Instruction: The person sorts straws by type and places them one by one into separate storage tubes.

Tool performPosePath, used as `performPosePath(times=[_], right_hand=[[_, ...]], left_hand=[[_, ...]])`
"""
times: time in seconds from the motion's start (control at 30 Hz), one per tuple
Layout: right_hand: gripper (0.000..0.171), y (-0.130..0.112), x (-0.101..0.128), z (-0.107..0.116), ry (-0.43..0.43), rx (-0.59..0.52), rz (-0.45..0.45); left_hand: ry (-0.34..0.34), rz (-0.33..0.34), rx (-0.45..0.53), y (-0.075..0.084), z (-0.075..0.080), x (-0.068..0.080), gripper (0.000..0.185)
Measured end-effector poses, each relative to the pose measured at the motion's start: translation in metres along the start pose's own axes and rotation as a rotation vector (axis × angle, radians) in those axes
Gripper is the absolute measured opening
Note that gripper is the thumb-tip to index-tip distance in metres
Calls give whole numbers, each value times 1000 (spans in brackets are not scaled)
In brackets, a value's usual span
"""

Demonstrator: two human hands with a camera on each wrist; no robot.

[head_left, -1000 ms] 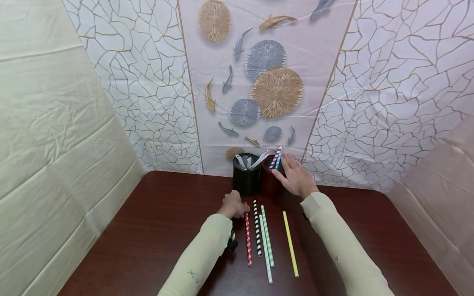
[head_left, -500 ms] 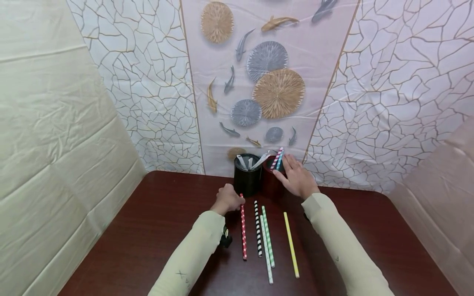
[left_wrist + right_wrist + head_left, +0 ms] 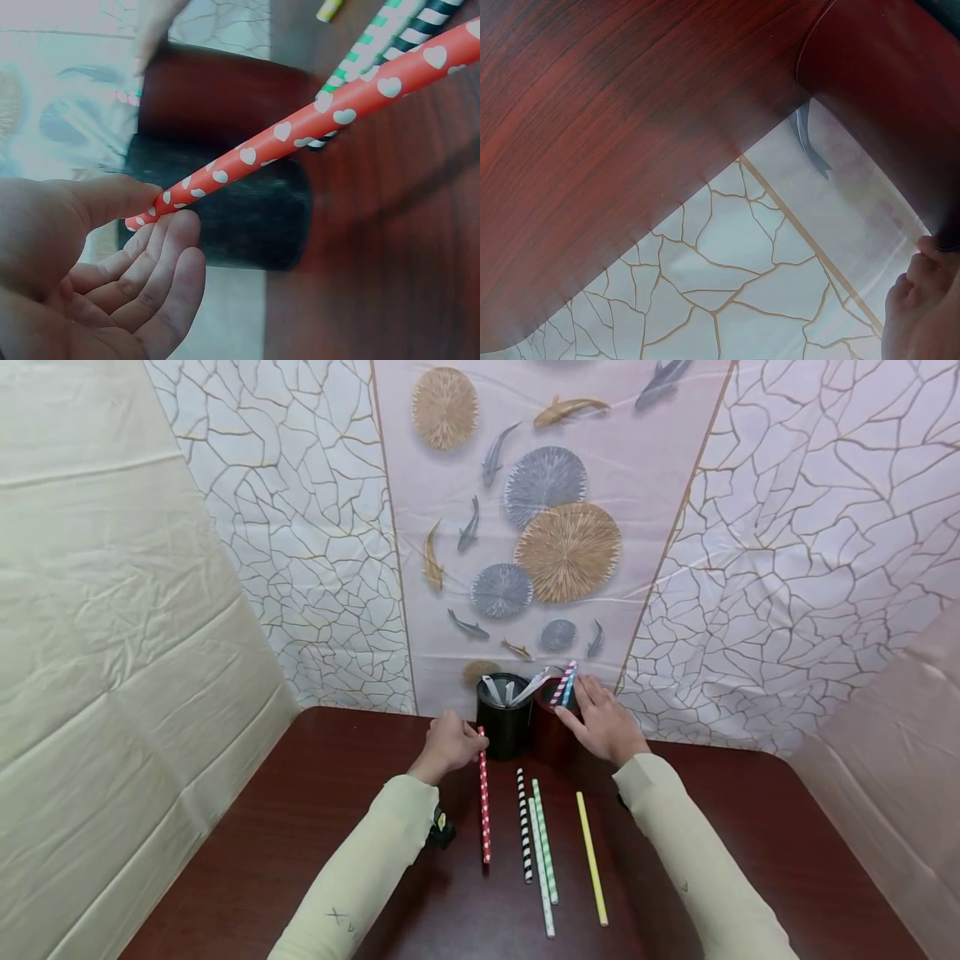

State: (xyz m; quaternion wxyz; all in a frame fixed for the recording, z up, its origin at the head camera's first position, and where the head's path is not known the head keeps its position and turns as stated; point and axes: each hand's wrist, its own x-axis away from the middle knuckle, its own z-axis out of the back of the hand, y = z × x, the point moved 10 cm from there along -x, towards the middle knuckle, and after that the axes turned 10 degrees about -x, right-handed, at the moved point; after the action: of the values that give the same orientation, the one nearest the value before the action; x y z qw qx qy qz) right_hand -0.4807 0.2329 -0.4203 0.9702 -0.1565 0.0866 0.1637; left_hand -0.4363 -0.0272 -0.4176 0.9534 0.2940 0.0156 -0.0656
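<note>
My left hand (image 3: pixel 450 743) pinches a red paper straw with white hearts (image 3: pixel 483 806) near its upper end, between thumb and fingers. In the left wrist view, the straw (image 3: pixel 281 133) slants across in front of the black cup (image 3: pixel 225 214). My right hand (image 3: pixel 606 724) rests with extended fingers at the rim of the dark red cup (image 3: pixel 551 739). That cup holds a red-and-white striped straw (image 3: pixel 561 685) and a blue straw (image 3: pixel 571 683). In the right wrist view, the fingertips (image 3: pixel 928 251) touch the cup near its rim.
The black cup beside the red one holds white-handled utensils (image 3: pixel 532 685). On the brown table (image 3: pixel 300 835) lie a black-and-white striped straw (image 3: pixel 523 827), a green-striped straw (image 3: pixel 546 843), a pale patterned straw (image 3: pixel 542 868) and a yellow straw (image 3: pixel 592 860). A patterned cloth backdrop stands behind.
My left hand has moved up and left, carrying the red straw away from the other straws and off the table. My right hand has stayed at the red cup.
</note>
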Motion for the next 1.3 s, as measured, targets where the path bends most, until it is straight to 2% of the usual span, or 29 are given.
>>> performPosePath(times=[0.23,0.43,0.6,0.9,1.17,1.3], right_hand=[[89,0,0,-1,-10,-12,-12],[88,-1,0,-1,-3,-4,-5],[88,-1,0,-1,-4,-4,-6],[89,1,-1,0,-5,0,-12],[92,1,-1,-2,-18,4,-23],[91,0,-1,-2,-16,9,-23]], left_hand=[[72,-109,-22,23,30,0,25],[63,-137,14,43,49,1,23],[88,-163,36,63,75,3,20],[192,-203,38,101,122,4,15],[306,-265,58,139,154,6,17],[334,-284,64,157,164,8,16]])
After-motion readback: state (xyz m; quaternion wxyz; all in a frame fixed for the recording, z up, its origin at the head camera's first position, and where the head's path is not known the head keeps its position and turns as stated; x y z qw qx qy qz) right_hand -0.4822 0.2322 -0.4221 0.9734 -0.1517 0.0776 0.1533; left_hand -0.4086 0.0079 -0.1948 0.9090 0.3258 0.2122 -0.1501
